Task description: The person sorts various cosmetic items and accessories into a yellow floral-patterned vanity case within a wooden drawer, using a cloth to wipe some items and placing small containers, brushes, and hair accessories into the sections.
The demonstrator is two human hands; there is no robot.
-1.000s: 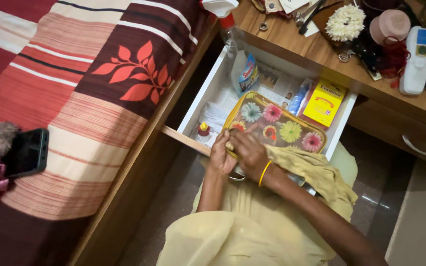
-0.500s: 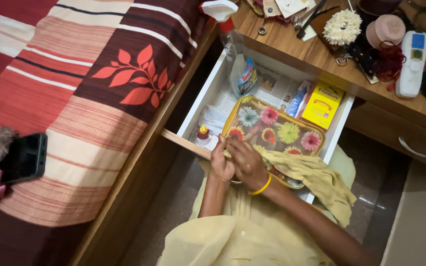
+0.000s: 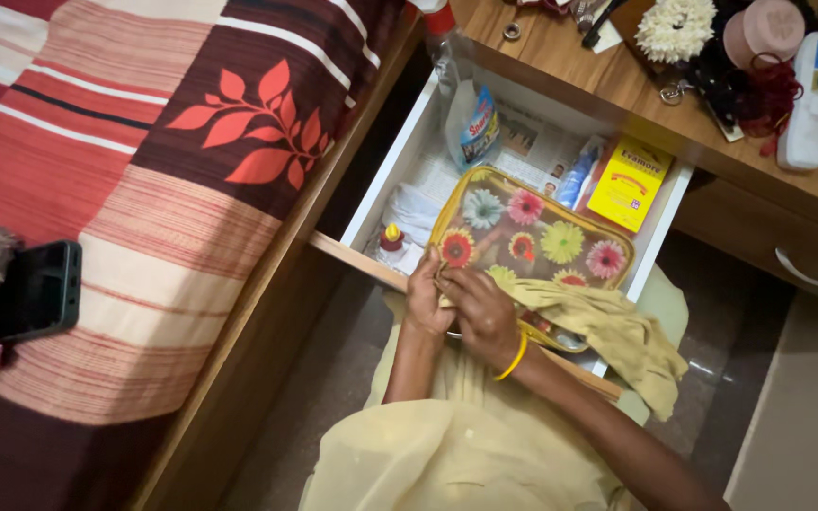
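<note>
both hands (image 3: pixel 461 303) pinch near corner of flowered pouch (image 3: pixel 532 241), long axis across open drawer (image 3: pixel 400 166)

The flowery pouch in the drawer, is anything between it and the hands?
Nothing visible does. Both the left hand and right hand already touch the near corner of the flowered pouch. A yellow cloth lies over its near edge, beside the right hand.
</note>
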